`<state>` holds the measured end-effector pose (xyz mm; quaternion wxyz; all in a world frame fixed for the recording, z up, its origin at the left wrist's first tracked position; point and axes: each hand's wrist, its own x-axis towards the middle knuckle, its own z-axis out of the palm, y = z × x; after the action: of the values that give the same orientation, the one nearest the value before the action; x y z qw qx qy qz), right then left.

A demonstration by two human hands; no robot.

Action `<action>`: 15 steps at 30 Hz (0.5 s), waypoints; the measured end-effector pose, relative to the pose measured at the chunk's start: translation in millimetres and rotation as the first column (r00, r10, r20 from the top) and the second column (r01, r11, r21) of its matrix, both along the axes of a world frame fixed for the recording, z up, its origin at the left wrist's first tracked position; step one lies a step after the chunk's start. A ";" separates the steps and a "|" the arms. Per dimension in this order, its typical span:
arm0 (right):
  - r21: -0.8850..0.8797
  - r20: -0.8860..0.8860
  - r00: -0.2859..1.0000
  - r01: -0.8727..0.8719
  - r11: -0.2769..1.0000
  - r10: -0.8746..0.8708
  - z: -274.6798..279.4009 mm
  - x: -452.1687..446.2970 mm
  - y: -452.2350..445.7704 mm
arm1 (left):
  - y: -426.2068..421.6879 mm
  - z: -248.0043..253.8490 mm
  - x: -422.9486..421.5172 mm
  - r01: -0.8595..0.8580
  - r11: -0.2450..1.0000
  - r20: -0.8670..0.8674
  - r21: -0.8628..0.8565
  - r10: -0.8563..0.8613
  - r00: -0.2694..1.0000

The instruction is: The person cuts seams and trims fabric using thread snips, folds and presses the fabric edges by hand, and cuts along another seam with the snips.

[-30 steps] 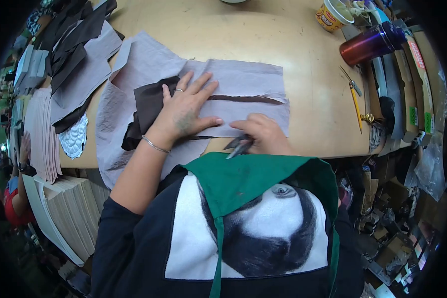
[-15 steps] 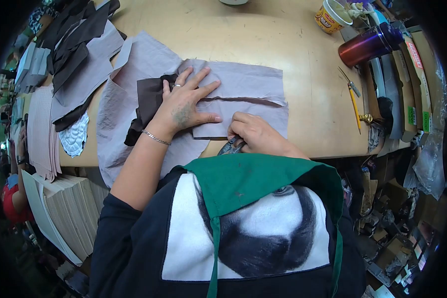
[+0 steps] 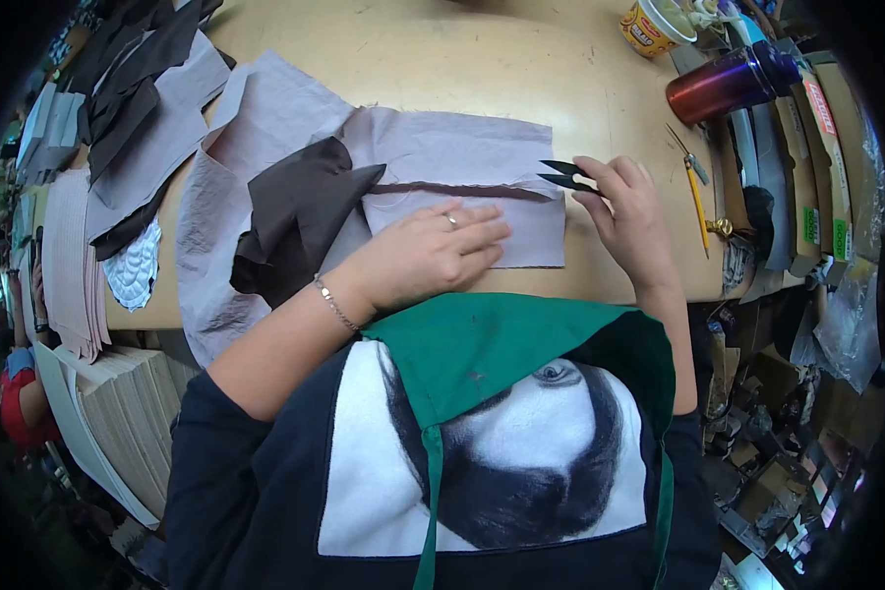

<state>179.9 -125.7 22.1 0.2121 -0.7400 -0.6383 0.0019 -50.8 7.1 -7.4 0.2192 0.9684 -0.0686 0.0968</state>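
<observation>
My left hand rests flat with fingers stretched out on the lower part of a pale lilac-grey cloth. A dark slit runs across that cloth towards its right edge. In my right hand is a pair of black thread snips, pinched between thumb and fingers. The snips' blades are apart and point left, over the cloth's right edge by the slit's end. Beside my left wrist lies a crumpled dark brown fabric piece, on top of the larger grey cloth.
Dark and grey cloth pieces are heaped at the left, above a stack of pinkish sheets. At the right are a purple-red bottle, a yellow tub, a yellow pencil and cardboard boxes.
My left hand has slid down and right off the upper cloth, uncovering the dark fabric. My right hand has moved up and right from the table's front edge, bringing the snips into plain view.
</observation>
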 end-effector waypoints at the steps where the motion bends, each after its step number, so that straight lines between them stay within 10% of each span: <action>1: 0.025 0.115 0.993 -0.034 0.999 0.031 -0.1 -1.0 2.2 | -2.1 -3.1 4.8 0.047 0.999 -0.019 -0.006 -0.047 0.999; 15: 0.124 0.338 0.918 -0.260 0.957 0.206 -29.9 -8.1 22.2 | -8.7 -26.8 29.4 0.179 0.984 -0.154 0.021 -0.174 0.973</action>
<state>171.8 -103.5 -7.8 0.1646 -0.6284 -0.7459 -0.1470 -21.4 -1.6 -34.1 0.2146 0.9667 -0.1392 0.0020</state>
